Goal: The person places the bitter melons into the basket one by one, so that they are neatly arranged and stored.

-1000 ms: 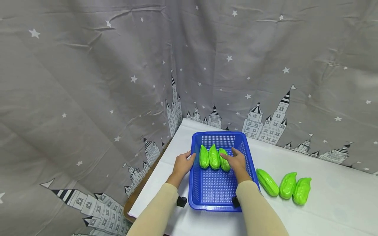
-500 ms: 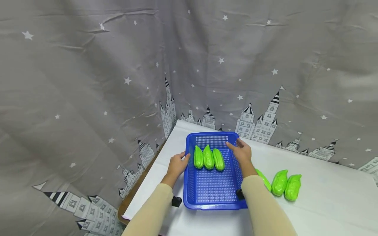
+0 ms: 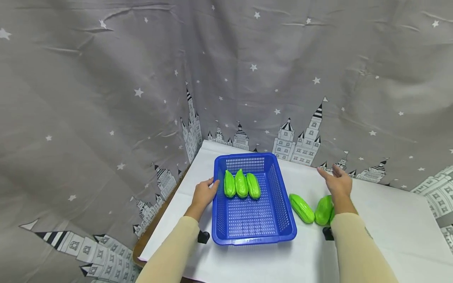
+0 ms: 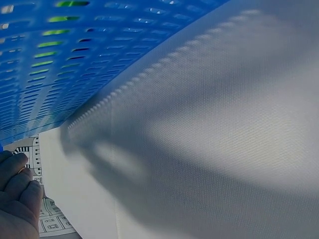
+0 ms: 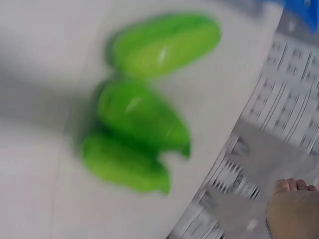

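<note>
A blue plastic basket stands on the white table. My left hand holds its left rim, thumb over the edge and fingers outside; the left wrist view shows those fingers beside the slotted wall. Inside, toward the back, three glossy green ridged gourds lie side by side. My right hand is raised over the table right of the basket, fingers spread, holding nothing. Under and beside it lie three more such gourds, one slanted, another near the wrist, and a third mostly hidden by the forearm in the head view.
A grey curtain printed with stars and castles hangs behind and to the left of the table. The white tabletop stretches off to the right. Its brown edge shows at the left.
My right hand has left the gourd inside the basket, passed over the right rim and moved right above the loose gourds. My left hand stays at the left rim. The head view has shifted right.
</note>
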The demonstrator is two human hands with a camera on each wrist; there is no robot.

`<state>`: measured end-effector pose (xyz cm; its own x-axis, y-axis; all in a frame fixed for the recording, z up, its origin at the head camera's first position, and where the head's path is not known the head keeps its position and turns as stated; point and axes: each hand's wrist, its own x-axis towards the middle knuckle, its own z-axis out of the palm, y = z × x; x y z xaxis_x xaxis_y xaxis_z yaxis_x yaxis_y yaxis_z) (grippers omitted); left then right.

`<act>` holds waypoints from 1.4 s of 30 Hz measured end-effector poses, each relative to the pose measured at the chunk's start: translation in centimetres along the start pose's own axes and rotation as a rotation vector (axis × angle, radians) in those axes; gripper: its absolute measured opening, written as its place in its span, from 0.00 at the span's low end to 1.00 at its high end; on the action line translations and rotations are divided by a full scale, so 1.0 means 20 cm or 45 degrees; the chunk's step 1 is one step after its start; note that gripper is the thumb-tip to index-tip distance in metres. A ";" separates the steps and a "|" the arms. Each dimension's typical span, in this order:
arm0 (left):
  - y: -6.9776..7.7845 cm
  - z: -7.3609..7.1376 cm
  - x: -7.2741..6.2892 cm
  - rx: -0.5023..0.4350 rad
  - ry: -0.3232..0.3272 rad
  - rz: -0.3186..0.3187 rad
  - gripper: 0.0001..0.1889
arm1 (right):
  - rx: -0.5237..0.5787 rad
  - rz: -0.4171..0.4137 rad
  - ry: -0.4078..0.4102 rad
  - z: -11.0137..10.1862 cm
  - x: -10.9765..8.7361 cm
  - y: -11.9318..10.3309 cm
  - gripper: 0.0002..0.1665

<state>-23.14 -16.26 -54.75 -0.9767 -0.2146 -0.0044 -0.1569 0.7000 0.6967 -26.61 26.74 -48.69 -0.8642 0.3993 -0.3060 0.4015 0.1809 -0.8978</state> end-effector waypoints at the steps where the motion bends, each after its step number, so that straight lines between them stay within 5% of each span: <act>1: 0.00 0.00 0.00 0.000 0.001 -0.001 0.26 | 0.001 0.017 0.016 -0.04 0.01 0.01 0.52; 6: -0.01 -0.01 0.00 0.000 -0.003 -0.014 0.27 | 0.010 0.065 0.060 -0.19 0.01 0.05 0.52; 13: -0.02 -0.02 0.01 -0.018 -0.008 -0.034 0.28 | 0.030 0.094 0.095 -0.27 -0.02 0.10 0.52; 30: 0.00 -0.02 0.00 -0.013 -0.022 -0.035 0.29 | 0.049 0.302 0.128 -0.25 -0.12 0.63 0.55; 42: 0.02 -0.01 0.00 -0.023 -0.023 -0.030 0.28 | 0.044 0.305 0.134 -0.23 -0.16 0.71 0.56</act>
<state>-23.12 -16.14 -54.42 -0.9752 -0.2186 -0.0342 -0.1778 0.6824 0.7090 -16.72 32.22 -58.90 -0.7089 0.5185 -0.4782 0.5788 0.0402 -0.8145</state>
